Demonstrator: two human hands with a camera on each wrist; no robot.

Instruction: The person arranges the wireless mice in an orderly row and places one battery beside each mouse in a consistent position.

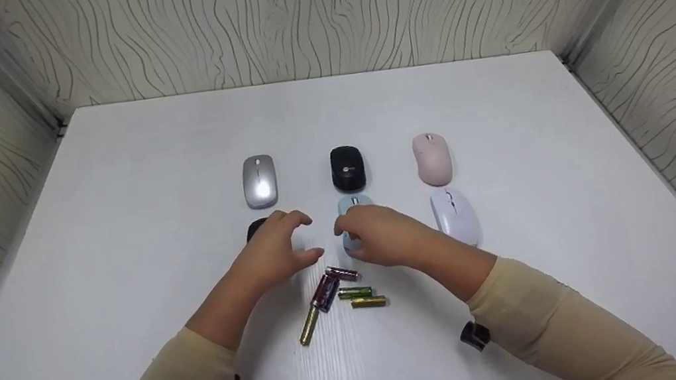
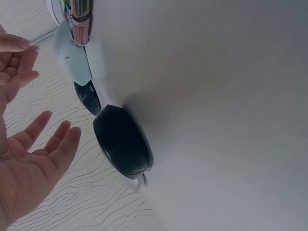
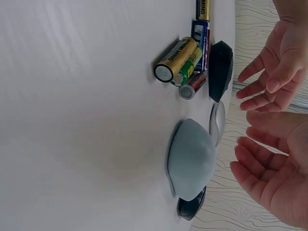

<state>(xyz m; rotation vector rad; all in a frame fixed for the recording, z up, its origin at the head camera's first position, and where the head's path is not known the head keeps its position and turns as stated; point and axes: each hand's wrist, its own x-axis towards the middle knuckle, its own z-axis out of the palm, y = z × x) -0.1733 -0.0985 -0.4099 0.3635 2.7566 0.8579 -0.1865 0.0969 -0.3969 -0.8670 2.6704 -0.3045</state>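
Note:
My left hand point(image 1: 270, 252) hovers above a black mouse point(image 1: 254, 228) in the front row and hides most of it. Its fingers are loosely bent, with nothing between them. Opposite it, my right hand point(image 1: 381, 234) hangs over a light blue mouse point(image 1: 353, 201), partly covering it; both wrist views show it apart from that mouse, fingers relaxed and holding nothing. Just nearer than the hands lie several batteries: a small red one point(image 1: 343, 273), a thicker dark purple one point(image 1: 326, 292), a green one point(image 1: 355, 292), a gold one point(image 1: 369, 303) and another gold one point(image 1: 309, 326).
Behind the hands stand a silver mouse point(image 1: 260, 185), another black mouse point(image 1: 348, 172) and a pink mouse point(image 1: 433, 161). A white mouse point(image 1: 457, 216) sits beside the right forearm. The white table point(image 1: 112, 203) meets patterned panels point(image 1: 311, 13) at the back and sides.

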